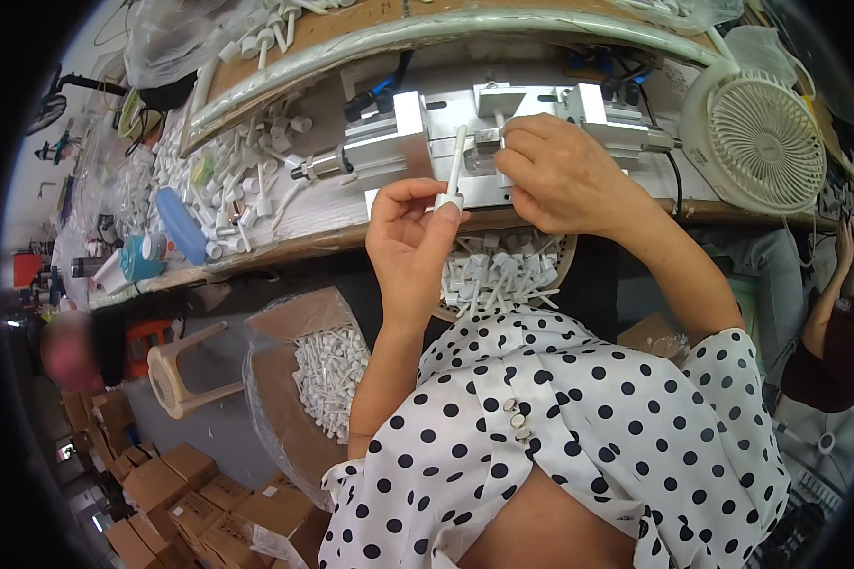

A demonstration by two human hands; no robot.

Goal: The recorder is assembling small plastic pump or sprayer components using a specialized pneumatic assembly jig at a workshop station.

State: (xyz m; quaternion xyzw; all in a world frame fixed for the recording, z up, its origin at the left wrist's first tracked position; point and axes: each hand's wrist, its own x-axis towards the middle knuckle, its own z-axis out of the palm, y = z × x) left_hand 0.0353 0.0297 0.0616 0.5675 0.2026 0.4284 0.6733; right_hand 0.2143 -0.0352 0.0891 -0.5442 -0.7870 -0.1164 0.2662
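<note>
Between the thumb and fingers of my left hand (406,235) is a white cap with a thin stem (456,163), stem pointing up and away. My right hand (555,171) is closed, its fingertips pinched at the middle of a metal clamping fixture (413,133). A pale stem (499,117) shows just beyond those fingertips; whatever they grip is mostly hidden. Beside them sits a small clear block (484,144) on the fixture. Below my hands, at the bench edge, a round basket (567,258) holds many white stemmed caps.
Loose white caps (256,156) heap on the bench at left, near a blue bottle-shaped object (181,225). A white fan (766,142) stands at right. Left of me are an open carton of white parts (290,318), a stool (166,379) and stacked cartons (199,522). Another person (839,332) sits at right.
</note>
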